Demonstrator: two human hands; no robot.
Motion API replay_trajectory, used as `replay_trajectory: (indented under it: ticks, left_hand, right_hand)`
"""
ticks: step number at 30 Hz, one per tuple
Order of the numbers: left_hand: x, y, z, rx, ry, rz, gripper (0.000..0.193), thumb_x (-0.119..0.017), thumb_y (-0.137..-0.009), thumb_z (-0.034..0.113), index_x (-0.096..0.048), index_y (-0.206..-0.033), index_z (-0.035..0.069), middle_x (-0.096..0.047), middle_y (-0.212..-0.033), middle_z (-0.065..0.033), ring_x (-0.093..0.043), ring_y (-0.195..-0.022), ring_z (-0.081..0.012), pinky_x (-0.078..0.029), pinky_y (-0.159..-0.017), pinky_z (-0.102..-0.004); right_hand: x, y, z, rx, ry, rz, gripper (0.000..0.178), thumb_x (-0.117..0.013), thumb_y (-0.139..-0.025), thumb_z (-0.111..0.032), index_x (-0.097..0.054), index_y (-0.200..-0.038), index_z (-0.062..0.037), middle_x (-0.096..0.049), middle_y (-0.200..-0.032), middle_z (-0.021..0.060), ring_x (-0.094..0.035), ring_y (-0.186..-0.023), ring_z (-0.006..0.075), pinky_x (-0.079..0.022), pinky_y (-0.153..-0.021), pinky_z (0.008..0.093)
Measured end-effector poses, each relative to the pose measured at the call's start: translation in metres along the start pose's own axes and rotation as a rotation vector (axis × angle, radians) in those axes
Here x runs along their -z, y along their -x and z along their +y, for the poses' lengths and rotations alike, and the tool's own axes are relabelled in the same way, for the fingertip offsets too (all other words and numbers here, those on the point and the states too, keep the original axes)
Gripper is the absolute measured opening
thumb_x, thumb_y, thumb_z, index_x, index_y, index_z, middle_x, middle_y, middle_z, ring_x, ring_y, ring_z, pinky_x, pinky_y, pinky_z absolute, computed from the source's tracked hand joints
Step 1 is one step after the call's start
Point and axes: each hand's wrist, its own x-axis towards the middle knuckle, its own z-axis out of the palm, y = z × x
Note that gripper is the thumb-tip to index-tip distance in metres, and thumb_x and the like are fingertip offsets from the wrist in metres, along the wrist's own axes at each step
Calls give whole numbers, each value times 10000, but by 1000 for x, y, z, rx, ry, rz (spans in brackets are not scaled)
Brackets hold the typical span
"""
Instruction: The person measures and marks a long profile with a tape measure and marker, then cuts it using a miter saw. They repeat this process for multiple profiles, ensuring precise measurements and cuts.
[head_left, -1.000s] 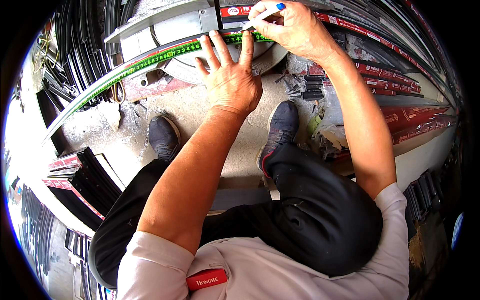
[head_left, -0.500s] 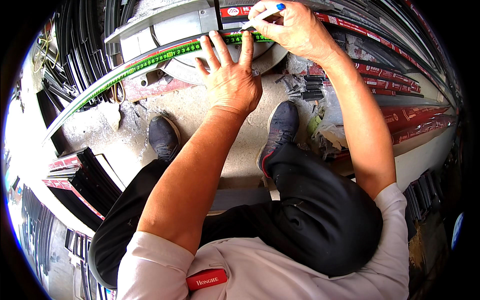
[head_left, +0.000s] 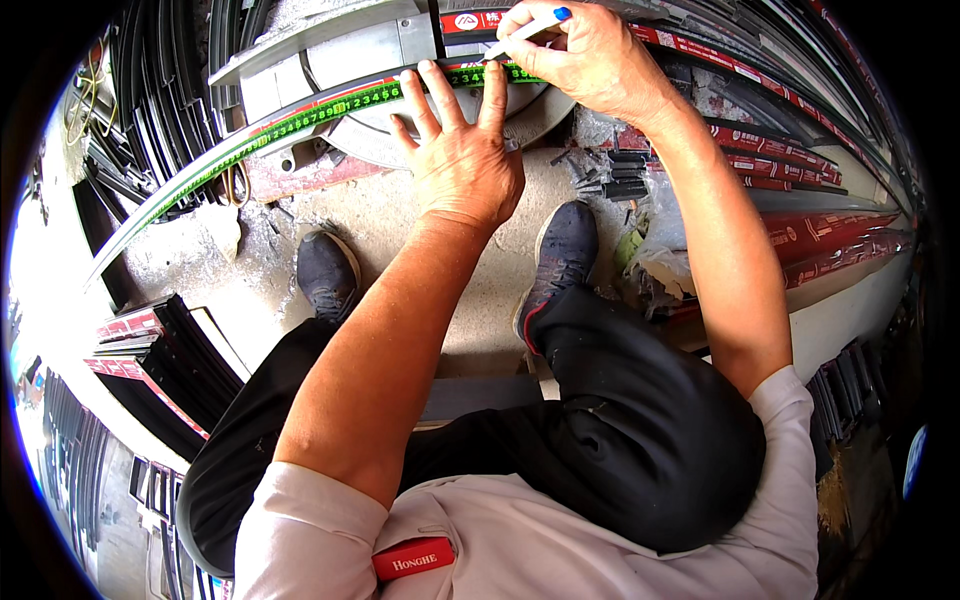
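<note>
Fingers spread, my left hand (head_left: 462,165) presses its fingertips on a green tape measure (head_left: 305,122) laid along a long dark profile strip (head_left: 290,108) with red film. The tape runs in a curve toward the far left and passes under the fingers. Just right of them, my right hand (head_left: 590,60) pinches a white marker pen (head_left: 528,33) with a blue end. The pen slants down to the left, its tip at the strip beside my left index finger. Whether the tip touches the strip is too small to tell. Beneath the strip lies a round metal plate (head_left: 365,140).
A metal fence (head_left: 330,45) stands behind the strip. Bundles of black profiles (head_left: 165,90) fill the far left, and red-filmed profiles (head_left: 800,170) lie at right. Small offcuts (head_left: 615,180) litter the floor near my shoe (head_left: 568,240). Black frames (head_left: 165,350) stand at left.
The pen's tip has shifted very slightly on the strip. Both hands and the tape measure stay in the same place.
</note>
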Motion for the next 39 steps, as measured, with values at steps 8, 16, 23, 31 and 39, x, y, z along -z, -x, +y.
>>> replay_trajectory:
  ticks: [8,16,23,31,39]
  left_hand:
    - [0,0,1,2,2,6,953,-691,-886,359,-193,-1697,315,-163,-1652,-396,-156,-1539,-589,-231,-1156,-741]
    - [0,0,0,6,-4,1,946,-698,-884,362,-212,-1693,310,-159,-1654,-399,-156,-1539,-591,-233,-1154,-743]
    - [-2,0,1,9,-3,18,875,-675,-887,363,-291,-1671,300,-162,-1658,-396,-156,-1544,-587,-225,-1162,-748]
    - [-1,0,2,20,15,9,899,-694,-883,373,-274,-1676,314,-158,-1670,-380,-142,-1556,-577,-209,-1188,-729]
    - [-1,0,1,19,10,0,894,-690,-895,400,-271,-1679,307,-155,-1671,-382,-124,-1559,-584,-202,-1191,-731]
  right_hand:
    - [1,-1,1,7,-17,-15,115,-702,-938,-103,-734,-975,2,-754,-890,103,-708,-830,175,-566,-776,327]
    - [0,0,1,-5,-43,-14,113,-703,-941,-103,-730,-980,0,-752,-886,97,-702,-831,165,-565,-773,319]
    - [5,24,-19,-3,-28,182,134,-696,-967,-137,-732,-1011,-16,-761,-918,80,-709,-846,149,-565,-767,300]
    - [-16,91,3,-133,-294,283,114,-768,-957,-144,-707,-1013,-66,-708,-824,-23,-611,-703,26,-499,-621,219]
    - [-35,100,12,-273,-330,234,87,-744,-958,-121,-694,-979,-54,-670,-791,-41,-580,-699,13,-483,-621,226]
